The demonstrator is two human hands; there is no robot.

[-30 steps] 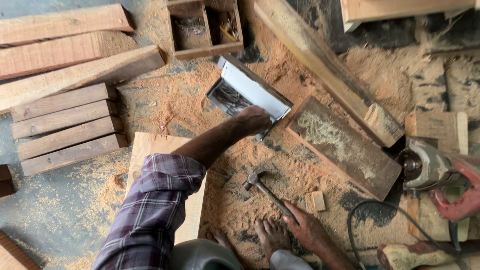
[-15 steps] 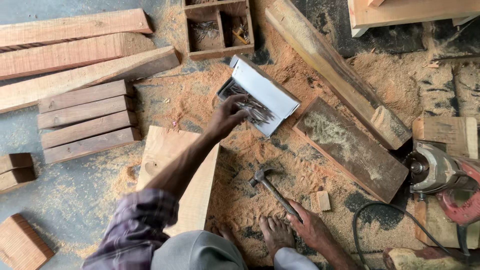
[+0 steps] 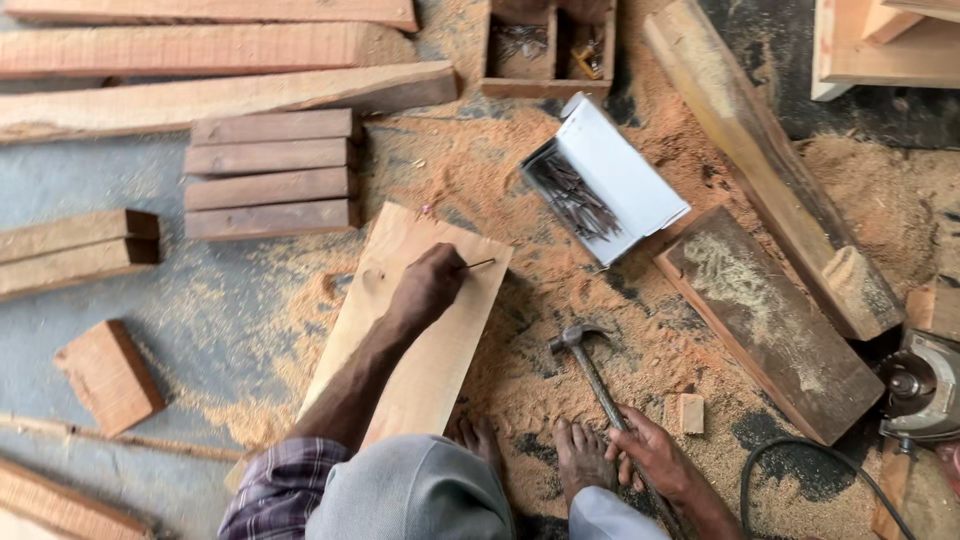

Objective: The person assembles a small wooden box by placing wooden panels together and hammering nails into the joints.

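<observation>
From the head camera, looking straight down: the person squats on a sawdust-strewn floor [image 3: 200,290] with bare feet planted at the near end of a pale board [image 3: 420,330], which seems to keep it from sliding. The left hand [image 3: 428,285] rests on the board's far half, fingers pinched shut around a nail [image 3: 478,265] whose free end pokes out to the right, lying low and almost flat to the wood rather than standing upright. The right hand [image 3: 650,455] is closed round the handle of a hammer [image 3: 600,385]; its head lies in the sawdust just beside the board, close enough to be lifted without reaching.

A white box [image 3: 610,180] of nails sits open beyond the hammer, its mouth turned toward the board, near the nail hand. Past it stands a small wooden tray [image 3: 545,50] of odds and ends. Short blocks [image 3: 270,170] are stacked neatly to the left, long planks [image 3: 220,95] above them, a thick beam [image 3: 770,170] to the right. A power tool [image 3: 920,385] and its black cable [image 3: 800,460] lie at the right edge.
</observation>
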